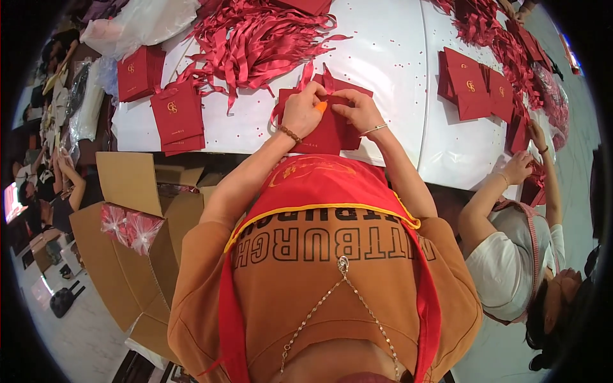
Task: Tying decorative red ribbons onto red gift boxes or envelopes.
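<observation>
A red paper gift bag (319,135) lies on the white table in front of me, on top of other red bags. My left hand (301,115) is closed at its upper edge, with an orange cover (321,106) on the thumb. From the same edge rises a red ribbon (328,80), close to both hands' fingertips. My right hand (363,112) pinches at the bag's top from the other side. The fingertips partly hide what exactly they grip.
A heap of red ribbons (246,45) spreads behind the bags. Stacked red bags (177,115) stand to the left, and more bags (469,86) to the right. An open cardboard box (128,185) with wrapped red packs is at lower left. A co-worker (511,255) works at right.
</observation>
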A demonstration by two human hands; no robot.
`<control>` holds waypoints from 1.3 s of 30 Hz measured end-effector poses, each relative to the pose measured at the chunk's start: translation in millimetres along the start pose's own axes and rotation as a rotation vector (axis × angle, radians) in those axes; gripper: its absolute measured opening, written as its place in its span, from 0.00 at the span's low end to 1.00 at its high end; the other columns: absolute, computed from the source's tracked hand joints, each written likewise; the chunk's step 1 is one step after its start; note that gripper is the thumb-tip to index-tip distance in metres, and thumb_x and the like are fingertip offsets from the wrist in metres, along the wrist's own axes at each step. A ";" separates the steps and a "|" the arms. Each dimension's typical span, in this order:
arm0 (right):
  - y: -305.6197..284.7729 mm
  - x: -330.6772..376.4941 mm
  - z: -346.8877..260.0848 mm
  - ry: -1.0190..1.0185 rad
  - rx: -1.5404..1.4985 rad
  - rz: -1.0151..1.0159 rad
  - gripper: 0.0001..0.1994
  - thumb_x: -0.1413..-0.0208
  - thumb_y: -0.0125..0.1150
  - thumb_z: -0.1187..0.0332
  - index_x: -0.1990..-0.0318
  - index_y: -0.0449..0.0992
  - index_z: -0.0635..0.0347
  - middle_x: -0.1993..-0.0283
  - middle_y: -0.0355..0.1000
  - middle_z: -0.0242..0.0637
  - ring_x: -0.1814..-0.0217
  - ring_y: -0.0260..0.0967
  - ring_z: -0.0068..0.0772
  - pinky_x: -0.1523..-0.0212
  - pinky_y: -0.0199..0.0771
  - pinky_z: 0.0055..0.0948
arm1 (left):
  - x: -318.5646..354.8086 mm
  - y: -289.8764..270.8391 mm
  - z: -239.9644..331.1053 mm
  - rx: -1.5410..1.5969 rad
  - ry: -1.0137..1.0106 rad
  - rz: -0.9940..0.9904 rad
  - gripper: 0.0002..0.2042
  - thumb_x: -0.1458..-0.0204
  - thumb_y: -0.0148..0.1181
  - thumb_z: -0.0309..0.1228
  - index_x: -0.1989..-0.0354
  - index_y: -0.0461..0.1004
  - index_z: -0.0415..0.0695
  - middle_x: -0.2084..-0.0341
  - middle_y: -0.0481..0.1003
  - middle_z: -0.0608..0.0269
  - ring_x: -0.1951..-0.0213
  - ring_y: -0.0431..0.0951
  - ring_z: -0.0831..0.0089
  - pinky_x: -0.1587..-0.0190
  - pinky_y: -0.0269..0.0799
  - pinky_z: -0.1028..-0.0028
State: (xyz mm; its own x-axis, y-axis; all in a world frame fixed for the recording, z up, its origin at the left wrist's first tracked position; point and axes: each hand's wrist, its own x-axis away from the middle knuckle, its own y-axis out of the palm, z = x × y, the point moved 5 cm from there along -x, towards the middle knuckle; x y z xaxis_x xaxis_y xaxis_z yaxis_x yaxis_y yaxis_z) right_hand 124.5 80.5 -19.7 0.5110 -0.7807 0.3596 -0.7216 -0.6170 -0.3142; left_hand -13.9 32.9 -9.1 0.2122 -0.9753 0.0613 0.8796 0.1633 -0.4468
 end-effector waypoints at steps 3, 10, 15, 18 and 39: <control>-2.0 1.6 -2.5 -0.067 -0.001 -0.008 0.15 0.56 0.60 0.72 0.57 0.73 0.60 0.64 0.71 0.36 0.67 0.65 0.26 0.63 0.66 0.24 | -0.5 0.9 -1.9 0.000 -0.048 0.014 0.09 0.61 0.57 0.24 0.69 0.72 0.42 0.83 0.73 0.57 0.78 0.74 0.64 0.75 0.67 0.68; 0.6 1.9 -0.4 -0.157 0.027 -0.001 0.13 0.56 0.59 0.72 0.59 0.72 0.61 0.62 0.71 0.40 0.63 0.68 0.34 0.61 0.67 0.27 | -1.7 7.6 -18.4 0.153 -0.199 -0.114 0.11 0.62 0.57 0.24 0.66 0.71 0.41 0.85 0.72 0.57 0.80 0.73 0.64 0.77 0.66 0.69; 3.2 0.8 -9.9 -0.266 0.340 0.083 0.14 0.58 0.60 0.71 0.61 0.72 0.60 0.66 0.72 0.45 0.63 0.69 0.45 0.62 0.68 0.34 | -0.9 10.9 -19.4 0.306 -0.303 -0.128 0.10 0.61 0.56 0.23 0.68 0.72 0.40 0.86 0.72 0.57 0.83 0.73 0.68 0.79 0.65 0.71; 3.3 -0.2 -6.8 -0.281 0.330 0.099 0.13 0.59 0.60 0.71 0.62 0.73 0.60 0.68 0.72 0.45 0.65 0.69 0.47 0.64 0.69 0.35 | 1.4 6.2 0.4 -0.100 -0.002 0.002 0.08 0.61 0.55 0.22 0.70 0.72 0.39 0.85 0.73 0.56 0.82 0.73 0.69 0.79 0.65 0.72; 7.9 9.4 -1.2 -0.266 0.103 0.212 0.12 0.56 0.59 0.72 0.62 0.73 0.61 0.63 0.71 0.45 0.65 0.69 0.43 0.64 0.69 0.32 | -5.7 4.5 -7.7 0.027 -0.087 -0.030 0.08 0.63 0.57 0.22 0.71 0.73 0.40 0.84 0.73 0.57 0.79 0.74 0.67 0.76 0.66 0.71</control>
State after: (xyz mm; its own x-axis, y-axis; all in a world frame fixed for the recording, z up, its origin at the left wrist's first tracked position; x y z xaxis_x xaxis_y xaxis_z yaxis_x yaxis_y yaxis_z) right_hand 123.0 68.4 -17.8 0.4685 -0.8826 0.0393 -0.7807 -0.4344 -0.4493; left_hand -14.5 38.1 -18.3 0.2205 -0.9634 0.1526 0.8973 0.1390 -0.4190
